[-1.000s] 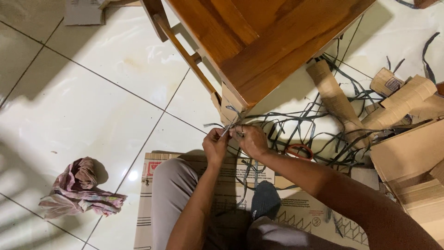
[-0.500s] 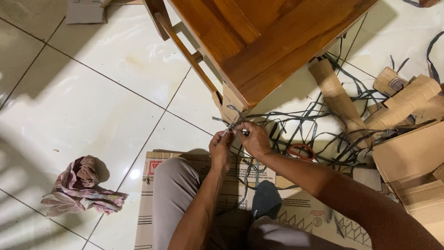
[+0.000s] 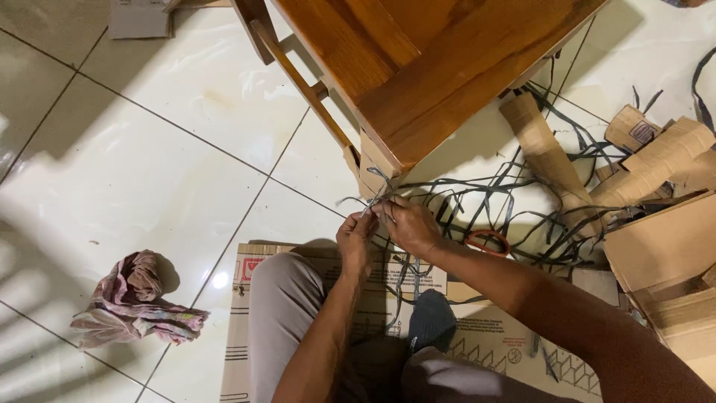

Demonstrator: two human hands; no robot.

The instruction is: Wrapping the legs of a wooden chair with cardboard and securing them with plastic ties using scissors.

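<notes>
Both hands have shifted slightly down and to the right since the earlier frames, staying close together at the table corner. The left hand [image 3: 356, 240] pinches a grey plastic strap [image 3: 378, 195] between thumb and fingers; the right hand [image 3: 406, 224] is closed on the same strap just beside it. The strap end sits against the cardboard-wrapped leg [image 3: 371, 166] under the corner of the wooden table [image 3: 432, 67].

Right of the hands, a tangle of loose dark straps [image 3: 492, 198] covers the tiled floor [image 3: 149, 164], with red-handled scissors [image 3: 486, 242] lying among them. Beyond lie cardboard offcuts [image 3: 656, 160] and a cardboard tube piece [image 3: 541, 145]. The person sits on a flattened cardboard sheet [image 3: 477, 328]. A crumpled cloth [image 3: 134, 302] lies well apart to the left.

Open floor extends left of the hands; the table edge closes the space above, the strap tangle the right.

How the strap is fastened at the leg cannot be made out. The fingertips of the right hand are hidden. The table and cardboard are cut off by the frame edges.
</notes>
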